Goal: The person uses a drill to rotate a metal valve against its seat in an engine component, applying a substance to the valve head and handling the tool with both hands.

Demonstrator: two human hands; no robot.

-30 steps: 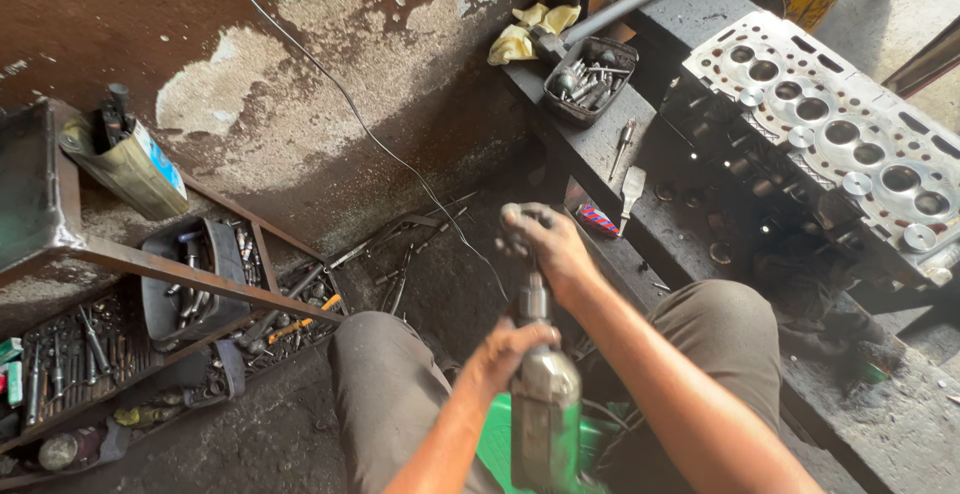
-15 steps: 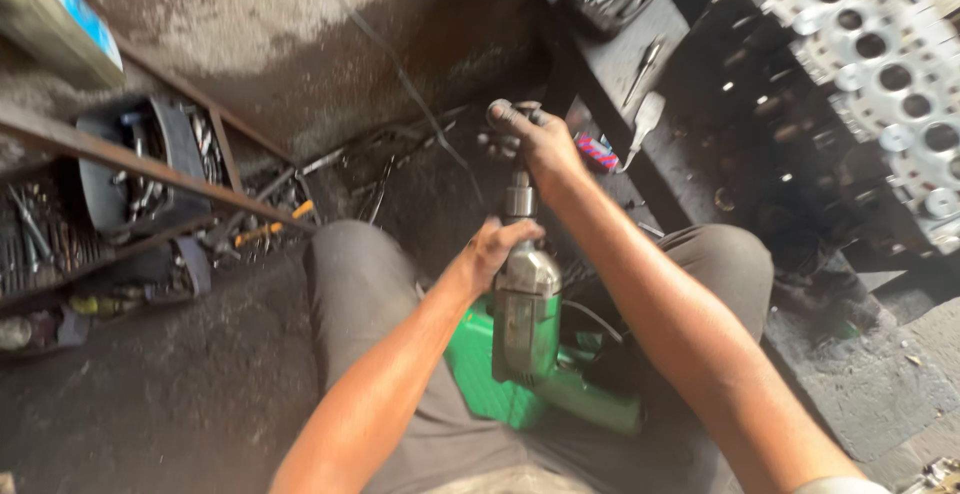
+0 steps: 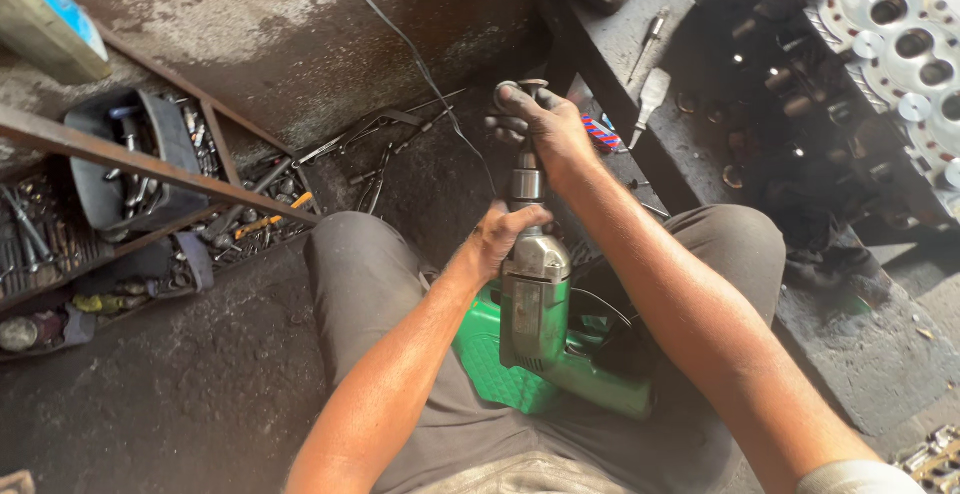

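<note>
Head view — both hands, left hand (image 3: pixel 505 234) and right hand (image 3: pixel 540 124), on a green drill (image 3: pixel 535 324) (lap-level).

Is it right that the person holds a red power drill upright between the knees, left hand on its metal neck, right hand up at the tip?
Not quite: the power drill has a green body, not red, as the head view shows. The rest holds: left hand on its metal neck, right hand at the tip.

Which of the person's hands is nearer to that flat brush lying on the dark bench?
The right hand. It grips the tip of the green drill just left of the brush. The left hand holds the drill's metal neck lower down, farther from the brush.
</note>
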